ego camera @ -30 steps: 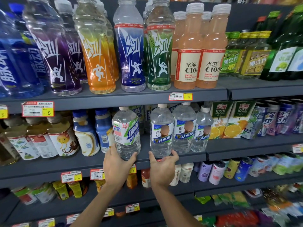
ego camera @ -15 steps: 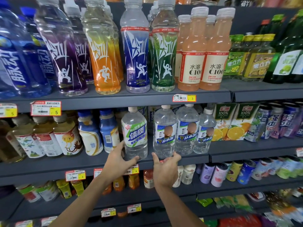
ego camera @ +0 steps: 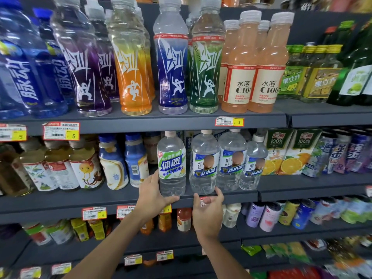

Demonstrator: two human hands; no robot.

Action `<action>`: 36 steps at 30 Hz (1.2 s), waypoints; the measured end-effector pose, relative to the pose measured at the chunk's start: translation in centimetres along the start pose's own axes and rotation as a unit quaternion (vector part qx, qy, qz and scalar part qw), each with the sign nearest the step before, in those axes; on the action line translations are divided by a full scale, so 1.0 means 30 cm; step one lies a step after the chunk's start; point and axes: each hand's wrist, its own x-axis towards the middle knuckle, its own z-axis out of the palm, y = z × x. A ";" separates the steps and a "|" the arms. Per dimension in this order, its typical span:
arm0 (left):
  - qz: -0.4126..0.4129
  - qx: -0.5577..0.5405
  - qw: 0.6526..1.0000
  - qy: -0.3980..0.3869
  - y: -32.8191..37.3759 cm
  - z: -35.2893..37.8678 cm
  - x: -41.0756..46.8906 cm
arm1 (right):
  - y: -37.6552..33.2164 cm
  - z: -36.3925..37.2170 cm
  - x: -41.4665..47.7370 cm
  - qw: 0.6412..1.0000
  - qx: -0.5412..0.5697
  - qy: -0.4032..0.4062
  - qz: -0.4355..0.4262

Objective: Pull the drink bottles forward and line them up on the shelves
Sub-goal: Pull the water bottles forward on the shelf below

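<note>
2 clear, smooth-walled plastic bottles stand at the front edge of the grey middle shelf [ego camera: 80,200]. The left hand [ego camera: 153,198] grips the green-labelled bottle [ego camera: 171,164] at its base from 7 o'clock. The right hand [ego camera: 207,214], at 6 o'clock below the blue-labelled bottle [ego camera: 204,164], pinches its base between thumb and forefinger.

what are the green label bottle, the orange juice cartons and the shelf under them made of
Green-label bottle: most likely clear plastic, glossy; you can see through its wall, and the label looks like a printed film wrap.
Orange juice cartons: seemingly coated paperboard, slightly shiny; flat printed faces and angled folded tops.
Shelf: probably painted metal, matt dark grey; thin, straight front lip.
</note>
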 end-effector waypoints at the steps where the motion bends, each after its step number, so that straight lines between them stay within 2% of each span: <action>1: 0.003 -0.010 1.000 -0.005 0.002 -0.002 0.002 | 0.009 -0.006 0.002 1.000 0.002 0.001 -0.003; 5: 0.005 -0.028 0.999 -0.028 0.018 0.001 0.004 | 0.049 -0.036 0.032 1.000 0.002 0.001 -0.010; 20: -0.028 0.017 0.999 -0.022 0.059 0.004 0.025 | 0.062 -0.048 0.050 0.999 0.019 -0.015 -0.040; 36: -0.048 0.018 0.998 -0.031 0.048 0.011 0.029 | 0.050 -0.038 0.052 1.000 0.002 -0.003 -0.019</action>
